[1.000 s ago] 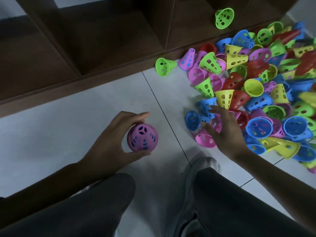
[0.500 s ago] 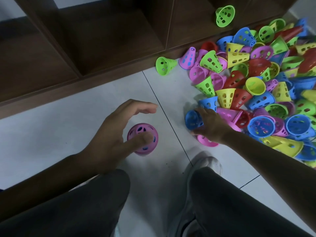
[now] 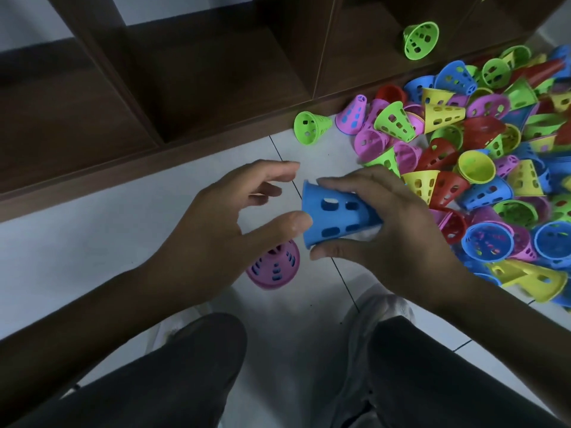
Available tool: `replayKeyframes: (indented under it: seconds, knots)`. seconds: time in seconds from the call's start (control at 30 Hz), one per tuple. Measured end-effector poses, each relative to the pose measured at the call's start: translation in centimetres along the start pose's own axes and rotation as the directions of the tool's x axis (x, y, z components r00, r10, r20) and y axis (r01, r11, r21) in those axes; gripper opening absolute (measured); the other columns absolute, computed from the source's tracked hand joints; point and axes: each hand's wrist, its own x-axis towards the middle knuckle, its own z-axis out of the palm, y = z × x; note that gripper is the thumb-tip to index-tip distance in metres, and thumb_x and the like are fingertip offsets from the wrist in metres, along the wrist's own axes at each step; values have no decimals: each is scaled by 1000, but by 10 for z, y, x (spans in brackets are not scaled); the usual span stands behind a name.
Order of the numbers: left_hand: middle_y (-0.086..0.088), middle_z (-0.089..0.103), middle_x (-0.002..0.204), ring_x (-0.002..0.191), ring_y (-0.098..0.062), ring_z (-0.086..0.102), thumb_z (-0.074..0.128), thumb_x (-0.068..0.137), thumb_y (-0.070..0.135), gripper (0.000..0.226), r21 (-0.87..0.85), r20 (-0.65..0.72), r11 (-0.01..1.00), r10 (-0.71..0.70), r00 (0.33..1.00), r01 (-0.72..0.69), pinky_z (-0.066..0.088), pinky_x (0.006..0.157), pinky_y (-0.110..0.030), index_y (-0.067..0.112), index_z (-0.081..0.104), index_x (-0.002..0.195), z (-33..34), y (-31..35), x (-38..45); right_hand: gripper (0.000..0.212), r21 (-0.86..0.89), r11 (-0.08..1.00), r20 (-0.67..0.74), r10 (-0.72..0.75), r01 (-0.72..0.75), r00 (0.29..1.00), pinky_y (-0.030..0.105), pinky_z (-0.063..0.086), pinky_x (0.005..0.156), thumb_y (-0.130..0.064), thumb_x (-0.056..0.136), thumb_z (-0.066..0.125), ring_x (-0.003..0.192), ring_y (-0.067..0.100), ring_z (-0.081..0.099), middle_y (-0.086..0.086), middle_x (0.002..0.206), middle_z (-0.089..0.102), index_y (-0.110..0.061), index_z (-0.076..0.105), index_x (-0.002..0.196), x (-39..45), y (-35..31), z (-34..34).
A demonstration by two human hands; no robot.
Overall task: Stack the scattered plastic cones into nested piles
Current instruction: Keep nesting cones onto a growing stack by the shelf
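Now the right hand grips a blue cone, axis sideways, wide mouth toward the left hand, whose fingers are spread; below it sits the pink pile.

Dim, bluish indoor light; soft shadows lower frame; wide-angle bending at edges; slight motion blur right side.

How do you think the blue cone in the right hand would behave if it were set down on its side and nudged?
The blue cone is tapered, so it would probably roll in a curve. Its perforated plastic wall suggests it is light and fairly stiff. The right hand holds it with just fingers and thumb.
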Motion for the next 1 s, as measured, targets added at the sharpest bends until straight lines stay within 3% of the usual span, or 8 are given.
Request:
replayKeyframes:
  seconds: [0.13,0.27,0.37,0.53,0.67,0.77,0.9,1.0]
  knots:
    - [28,59,125,118,0,57,60,72,69,70,17,9,999,51,999,-51,53,98,-28,39,50,135,-8,9,-1,68,39,998,-21,-49,49,999,9,46,92,-51,72,70,105,1,52,0,117,60,-16,63,131,11,-21,-11]
    - [25,57,123,120,-3,55,79,66,54,67,33,-6,998,45,999,-44,52,95,-22,33,52,124,-16,10,-3,66,123,990,15,-72,70,997,17,51,94,-40,74,76,109,-1,57,-11,119,59,-18,59,134,12,-31,-16]
    - [26,59,117,117,2,55,80,60,67,70,101,49,995,16,999,-21,50,90,-11,36,53,117,-18,5,-12,64,276,961,106,-63,31,992,30,57,93,-28,79,76,110,10,63,-15,119,61,-20,52,139,9,-38,-12]
    - [19,56,120,109,-7,54,74,59,68,71,283,47,959,-48,998,33,43,86,-17,41,51,120,-2,-21,-24,61,297,955,195,-42,-18,980,21,54,93,-19,87,73,108,5,63,-16,121,64,-32,46,140,5,-34,-6]
    - [15,59,121,111,2,54,75,65,65,73,276,97,960,26,995,-52,47,84,-7,30,59,127,9,-45,-26,49,301,949,116,65,-97,991,19,55,90,-17,91,69,105,9,66,-14,117,66,-23,52,137,0,-16,-6]
    - [19,57,118,109,11,52,73,68,65,67,234,103,968,65,993,-88,41,82,4,33,56,124,19,-53,-22,41,316,935,36,160,-163,986,20,55,88,-13,93,68,99,10,67,-11,112,68,-18,56,132,-8,5,-9]
    - [14,65,120,107,-5,63,76,66,57,69,180,50,979,91,995,-98,53,85,-9,26,60,126,32,-58,-16,31,366,888,-74,327,-279,942,22,54,86,-7,95,66,97,10,67,-7,105,71,-21,60,123,-24,40,-13]
    - [13,65,120,108,-7,64,77,66,55,71,165,25,979,116,993,-119,55,88,-15,23,62,128,40,-57,-13,27,320,881,-166,415,-349,894,28,56,84,-6,96,64,96,10,67,-8,102,72,-23,62,117,-40,72,-21]
